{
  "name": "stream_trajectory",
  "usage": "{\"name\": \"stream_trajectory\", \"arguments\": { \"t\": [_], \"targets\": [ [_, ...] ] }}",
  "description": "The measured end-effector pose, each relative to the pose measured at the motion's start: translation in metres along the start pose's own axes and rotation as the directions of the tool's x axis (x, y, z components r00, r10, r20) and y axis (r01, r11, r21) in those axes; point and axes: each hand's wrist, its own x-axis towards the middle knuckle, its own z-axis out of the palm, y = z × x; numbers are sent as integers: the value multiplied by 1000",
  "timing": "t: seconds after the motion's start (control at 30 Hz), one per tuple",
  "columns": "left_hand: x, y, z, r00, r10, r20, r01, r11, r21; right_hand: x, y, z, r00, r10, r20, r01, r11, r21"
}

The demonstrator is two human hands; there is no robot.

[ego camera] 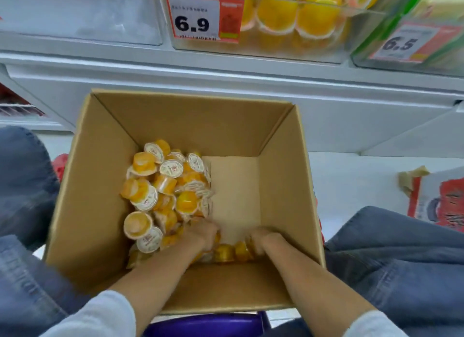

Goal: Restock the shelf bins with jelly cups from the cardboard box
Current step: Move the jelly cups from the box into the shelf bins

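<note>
An open cardboard box (281, 186) stands on the floor between my knees. A pile of small orange jelly cups (165, 186) with white lids fills its left half; the right half shows bare cardboard. Both my hands reach down to the near edge of the box floor. My left hand (203, 235) has its fingers curled over cups at the pile's near end. My right hand (263, 237) curls around a short row of orange cups (233, 251) lying between the two hands. Above, a clear shelf bin (253, 48) holds orange jelly cups behind a 6.9 price tag.
A clear bin (82, 15) sits on the shelf at upper left. Another bin with green packs and a 6.5 tag (406, 45) is at upper right. My jeans-clad knees flank the box. A red and white carton (442, 203) lies on the floor at right. A purple stool (206, 324) is beneath me.
</note>
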Motion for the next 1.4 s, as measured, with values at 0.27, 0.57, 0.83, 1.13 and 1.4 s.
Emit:
{"name": "stream_trajectory", "arguments": {
  "t": [0.27,0.57,0.83,1.13,1.4],
  "targets": [
    [13,-5,9,996,82,-44,-71,975,210,13,7,0,999,-31,-31,22,965,-263],
    [14,-11,3,996,5,-93,-27,971,-236,5,1,-17,979,-33,-201,26,999,-37],
    [7,-22,-47,978,-204,47,101,264,-959,-18,-14,-70,949,225,-220,102,440,892],
    [-82,-17,-179,925,-276,-262,-262,35,-964,-107,-12,-164,751,105,-652,629,188,754],
    [-152,38,-285,805,-153,-573,-545,192,-816,-215,8,-232,502,267,-823,831,115,544]
  ]
}}
